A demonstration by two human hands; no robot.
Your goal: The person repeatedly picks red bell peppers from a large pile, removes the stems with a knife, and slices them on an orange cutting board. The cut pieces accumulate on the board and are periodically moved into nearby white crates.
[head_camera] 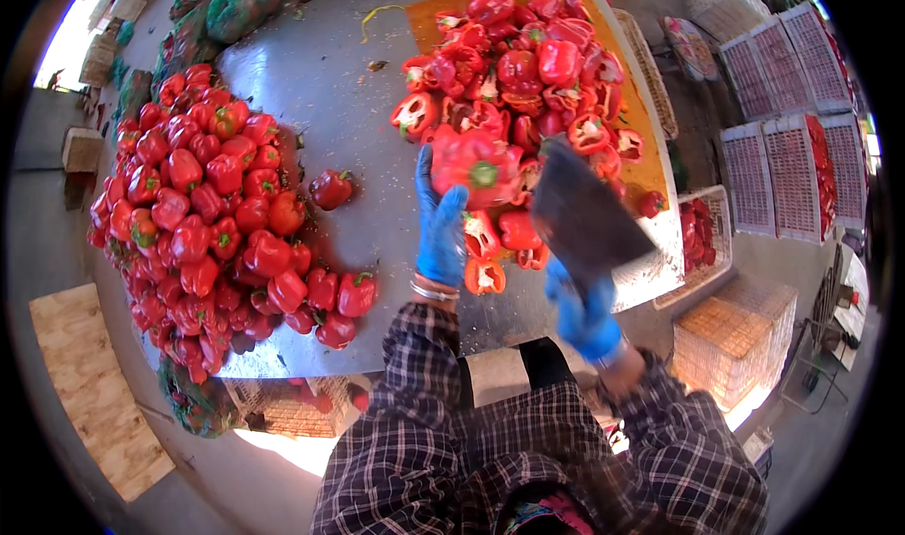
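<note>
My left hand (440,234), in a blue glove, holds a whole red bell pepper (472,171) by its side, its green stem end facing up. In my right hand (583,312), also gloved in blue, is the handle of a cleaver (587,210). Its broad dark blade is raised and blurred, just right of the pepper. Beyond both hands lies a heap of halved red peppers (520,68) on an orange-brown board (640,121). Several cut halves (485,276) sit close by my left wrist, pale cores showing.
A large pile of whole red peppers (205,203) covers the left of the metal table (339,118); one pepper (331,189) lies apart. Green mesh sacks (258,5) line the far left edge. Right of the table stand a crate of red pieces (700,241) and stacked white crates (785,174).
</note>
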